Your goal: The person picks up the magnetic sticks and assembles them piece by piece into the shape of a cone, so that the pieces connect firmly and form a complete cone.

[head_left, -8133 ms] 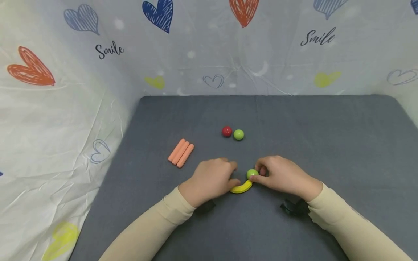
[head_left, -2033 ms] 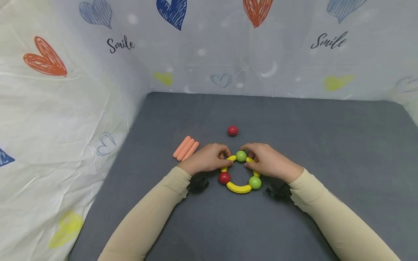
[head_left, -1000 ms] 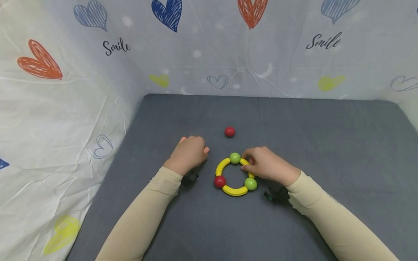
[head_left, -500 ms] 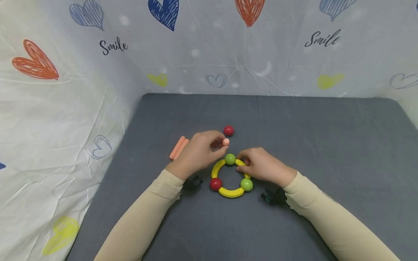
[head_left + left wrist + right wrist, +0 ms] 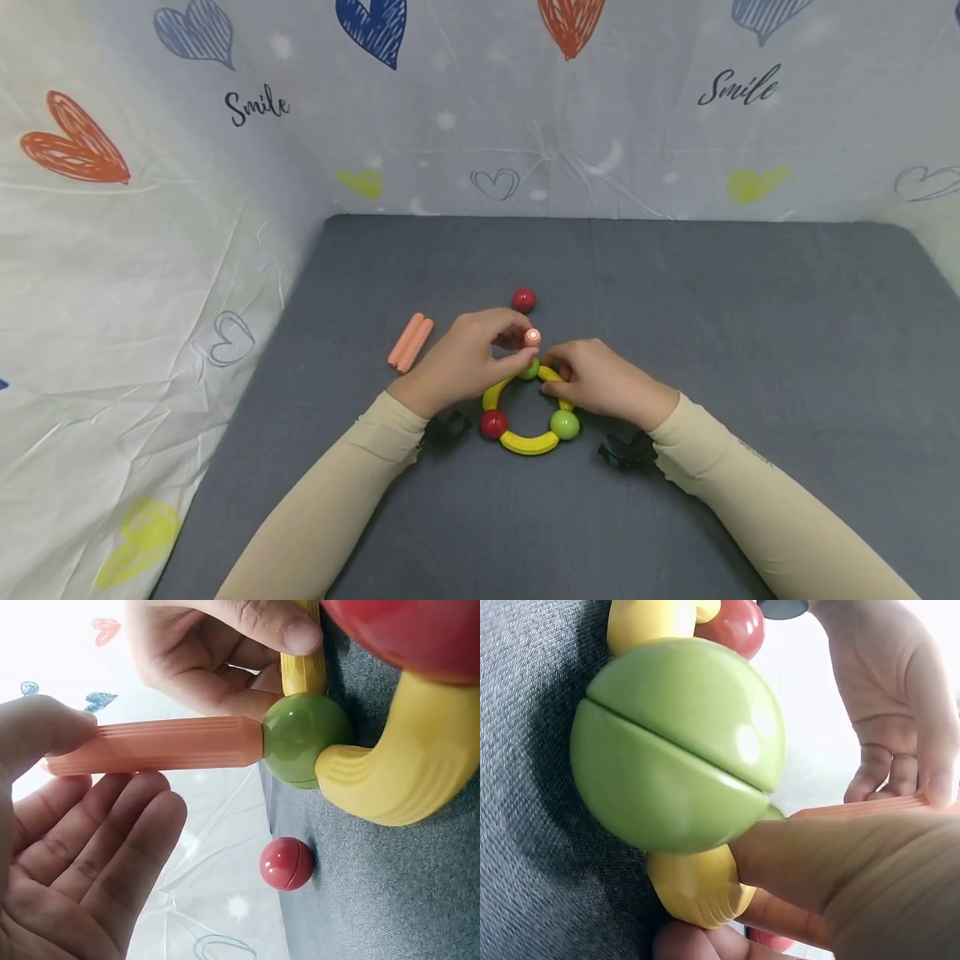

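Observation:
My left hand (image 5: 468, 354) pinches an orange magnetic stick (image 5: 172, 744) between thumb and fingers. In the left wrist view the stick's lower end meets the green ball (image 5: 304, 739) at the ring's far side, so the stick stands up from it. The ring lies on the table: curved yellow sticks (image 5: 528, 443) joined by a red ball (image 5: 492, 424) at left and green balls, one at right (image 5: 565, 425). My right hand (image 5: 611, 379) pinches the ring's right-hand yellow stick (image 5: 304, 675), partly hiding it.
A loose red ball (image 5: 523, 300) sits just beyond the ring. Two more orange sticks (image 5: 410, 343) lie side by side to the left on the grey tabletop (image 5: 750, 333). A printed white curtain (image 5: 637, 108) hangs behind the table.
The ring has come together since the oldest frame. My left hand left it, took one of three orange sticks and brought it right, onto the far green ball. My right hand stays at the ring.

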`<state>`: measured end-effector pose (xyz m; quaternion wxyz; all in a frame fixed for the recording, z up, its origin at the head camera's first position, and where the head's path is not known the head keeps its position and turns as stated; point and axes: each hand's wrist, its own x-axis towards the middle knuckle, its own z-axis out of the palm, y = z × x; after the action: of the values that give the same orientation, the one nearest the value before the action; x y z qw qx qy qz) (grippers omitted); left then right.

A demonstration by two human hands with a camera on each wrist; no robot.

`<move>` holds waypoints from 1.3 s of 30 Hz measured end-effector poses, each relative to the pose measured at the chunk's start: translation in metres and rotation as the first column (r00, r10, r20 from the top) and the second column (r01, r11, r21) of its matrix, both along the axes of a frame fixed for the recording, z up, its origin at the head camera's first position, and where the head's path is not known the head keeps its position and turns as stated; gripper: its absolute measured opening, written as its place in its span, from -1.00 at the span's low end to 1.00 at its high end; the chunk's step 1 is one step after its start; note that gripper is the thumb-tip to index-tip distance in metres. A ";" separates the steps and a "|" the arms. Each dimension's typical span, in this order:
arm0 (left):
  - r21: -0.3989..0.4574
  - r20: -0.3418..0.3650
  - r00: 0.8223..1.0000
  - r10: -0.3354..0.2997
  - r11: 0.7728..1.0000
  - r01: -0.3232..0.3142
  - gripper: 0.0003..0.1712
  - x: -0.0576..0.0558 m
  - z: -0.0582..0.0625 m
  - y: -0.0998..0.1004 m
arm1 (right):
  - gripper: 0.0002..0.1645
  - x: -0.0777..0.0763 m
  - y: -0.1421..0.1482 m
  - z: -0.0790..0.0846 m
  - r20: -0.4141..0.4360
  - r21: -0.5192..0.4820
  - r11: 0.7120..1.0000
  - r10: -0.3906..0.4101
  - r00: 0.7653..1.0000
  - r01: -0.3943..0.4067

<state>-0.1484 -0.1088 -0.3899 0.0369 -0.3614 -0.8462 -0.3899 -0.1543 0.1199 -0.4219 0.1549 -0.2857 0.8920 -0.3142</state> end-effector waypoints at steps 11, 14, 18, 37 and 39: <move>-0.061 0.107 0.994 0.006 0.998 0.000 -0.81 -0.003 0.000 -0.002 | -0.62 -0.003 -0.009 -0.002 -0.122 -0.150 0.987 0.036 0.992 -0.054; -0.092 0.125 0.992 -0.003 0.996 0.015 -0.79 -0.004 0.000 -0.003 | -0.68 -0.004 -0.010 -0.005 -0.127 -0.162 0.985 0.046 0.991 -0.066; -0.209 0.173 0.985 -0.009 0.977 0.046 -0.75 -0.008 0.002 -0.009 | -0.82 -0.003 -0.011 -0.005 -0.125 -0.154 0.987 0.032 0.992 -0.051; -0.679 -0.016 0.860 0.510 0.626 -0.383 -0.84 -0.025 0.012 -0.059 | -0.79 -0.004 -0.004 -0.003 -0.117 -0.156 0.987 -0.040 0.992 0.022; -0.690 -0.034 0.855 0.518 0.607 -0.395 -0.82 -0.026 0.008 -0.059 | -0.79 -0.003 -0.003 -0.004 -0.126 -0.149 0.988 -0.046 0.991 0.027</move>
<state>-0.1741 -0.1681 -0.3815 -0.0701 -0.0865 -0.9918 -0.0628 -0.1577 0.1168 -0.4263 0.0698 -0.2998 0.8795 -0.3628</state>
